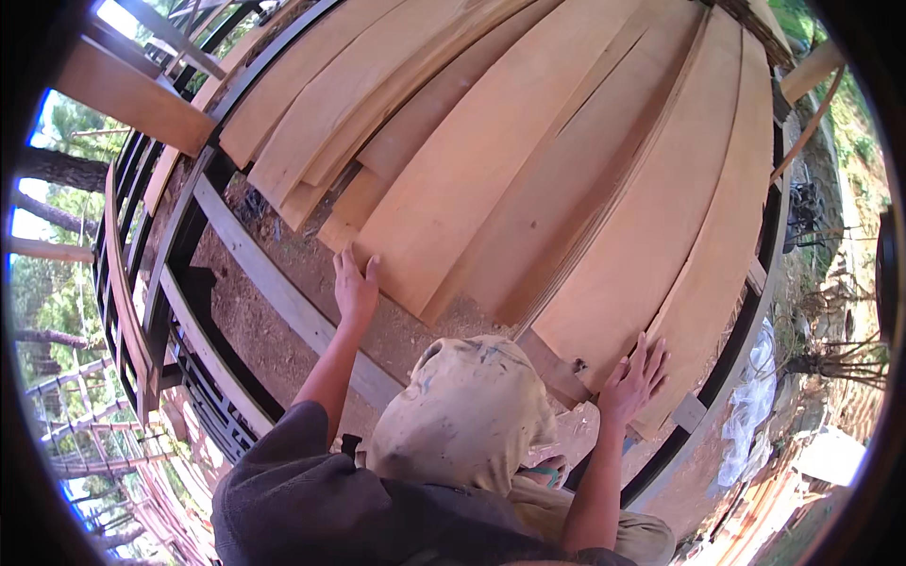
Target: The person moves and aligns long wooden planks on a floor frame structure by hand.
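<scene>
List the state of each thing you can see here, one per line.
Left hand: open, at the near end of a wide board.
Right hand: open, fingers spread, over the near ends of the right-hand boards.
Wide board: lying flat, overlapping its neighbours.
Right-hand boards: side by side, lengthwise.
Plastic sheet: crumpled.
Sandal: worn on a foot.
</scene>
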{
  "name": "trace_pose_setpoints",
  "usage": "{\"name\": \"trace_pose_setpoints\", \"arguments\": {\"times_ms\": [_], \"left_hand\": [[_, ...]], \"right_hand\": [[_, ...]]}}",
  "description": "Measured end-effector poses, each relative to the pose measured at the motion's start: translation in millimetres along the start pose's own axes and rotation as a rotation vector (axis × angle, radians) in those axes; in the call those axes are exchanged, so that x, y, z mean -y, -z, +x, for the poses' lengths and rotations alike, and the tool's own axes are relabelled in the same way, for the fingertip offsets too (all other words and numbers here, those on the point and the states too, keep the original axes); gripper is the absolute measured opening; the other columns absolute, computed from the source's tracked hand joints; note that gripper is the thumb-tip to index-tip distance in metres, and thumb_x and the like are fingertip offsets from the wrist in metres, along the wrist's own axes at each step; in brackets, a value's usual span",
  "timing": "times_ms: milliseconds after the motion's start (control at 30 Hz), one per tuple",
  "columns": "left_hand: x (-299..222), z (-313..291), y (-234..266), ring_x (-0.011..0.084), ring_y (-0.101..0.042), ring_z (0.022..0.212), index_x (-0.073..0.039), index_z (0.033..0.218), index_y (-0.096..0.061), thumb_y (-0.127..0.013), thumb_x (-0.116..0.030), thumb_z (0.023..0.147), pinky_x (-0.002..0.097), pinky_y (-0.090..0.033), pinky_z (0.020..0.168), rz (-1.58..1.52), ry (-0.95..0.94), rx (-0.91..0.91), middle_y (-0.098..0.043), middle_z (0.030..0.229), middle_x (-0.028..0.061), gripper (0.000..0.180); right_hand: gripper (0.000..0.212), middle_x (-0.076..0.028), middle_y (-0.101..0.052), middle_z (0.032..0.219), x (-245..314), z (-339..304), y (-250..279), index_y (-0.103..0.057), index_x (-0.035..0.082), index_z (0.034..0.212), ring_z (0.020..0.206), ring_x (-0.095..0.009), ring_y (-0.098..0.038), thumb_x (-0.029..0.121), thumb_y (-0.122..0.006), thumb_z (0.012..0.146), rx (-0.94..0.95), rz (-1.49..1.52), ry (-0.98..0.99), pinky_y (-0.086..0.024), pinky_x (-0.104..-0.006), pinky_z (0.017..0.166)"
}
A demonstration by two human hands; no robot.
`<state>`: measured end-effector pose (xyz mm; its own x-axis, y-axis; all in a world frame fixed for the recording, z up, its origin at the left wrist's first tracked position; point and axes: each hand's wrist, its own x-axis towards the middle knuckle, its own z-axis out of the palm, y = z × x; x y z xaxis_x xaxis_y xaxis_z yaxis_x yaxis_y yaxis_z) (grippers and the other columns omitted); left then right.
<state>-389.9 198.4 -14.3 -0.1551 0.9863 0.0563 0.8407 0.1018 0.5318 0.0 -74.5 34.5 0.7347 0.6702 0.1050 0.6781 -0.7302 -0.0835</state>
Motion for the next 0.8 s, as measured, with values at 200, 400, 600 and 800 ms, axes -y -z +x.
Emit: {"name": "trace_pose_setpoints", "arguments": {"times_ms": [200, 400, 600, 800], "left_hand": [[2.8, 14.9, 19.5, 0.0411, -0.067, 0.107, 0.004, 0.121, -0.061, -0.078, -0.041, 0.085, 0.0474, -0.053, 0.090, -0.154, 0.141, 0.236, -0.070, 0.108, 0.0266, 0.061], [11.2, 12.8, 21.8, 0.0423, -0.069, 0.103, 0.009, 0.120, -0.062, -0.080, -0.041, 0.083, 0.0475, -0.054, 0.088, -0.076, 0.159, 0.206, -0.071, 0.104, 0.0303, 0.065], [4.8, 14.6, 20.8, 0.0440, -0.068, 0.105, 0.009, 0.127, -0.060, -0.080, -0.044, 0.082, 0.0481, -0.052, 0.093, 0.026, 0.066, 0.173, -0.069, 0.108, 0.0317, 0.072], [-12.4, -3.9, 19.1, 0.0450, -0.065, 0.111, 0.008, 0.129, -0.060, -0.079, -0.047, 0.082, 0.0498, -0.051, 0.094, 0.139, 0.020, 0.207, -0.067, 0.114, 0.0328, 0.075]], "right_hand": [[0.054, -0.007, -0.033, 0.164, -3.0, -4.1, -5.1, -0.047, 0.028, 0.152, 0.151, -0.033, -0.028, 0.021, -0.053, 0.099, -0.014, -0.011, -0.017, -0.019, -0.0582, 0.121], [0.043, -0.024, -0.051, 0.147, 121.4, -24.1, -0.5, -0.053, -0.002, 0.141, 0.135, -0.041, -0.051, 0.008, -0.049, 0.099, 0.053, 0.796, 0.360, -0.042, -0.0455, 0.111], [0.071, -0.030, -0.051, 0.143, 262.4, -69.4, -87.6, -0.035, -0.007, 0.148, 0.131, -0.034, -0.054, 0.040, -0.059, 0.100, 0.915, 1.240, -0.329, -0.042, -0.0397, 0.108], [0.056, -0.023, -0.065, 0.118, 295.0, -78.1, -81.5, -0.054, -0.006, 0.123, 0.107, -0.029, -0.063, 0.044, -0.062, 0.099, 0.731, 1.330, -0.382, -0.047, -0.0415, 0.094]]}}
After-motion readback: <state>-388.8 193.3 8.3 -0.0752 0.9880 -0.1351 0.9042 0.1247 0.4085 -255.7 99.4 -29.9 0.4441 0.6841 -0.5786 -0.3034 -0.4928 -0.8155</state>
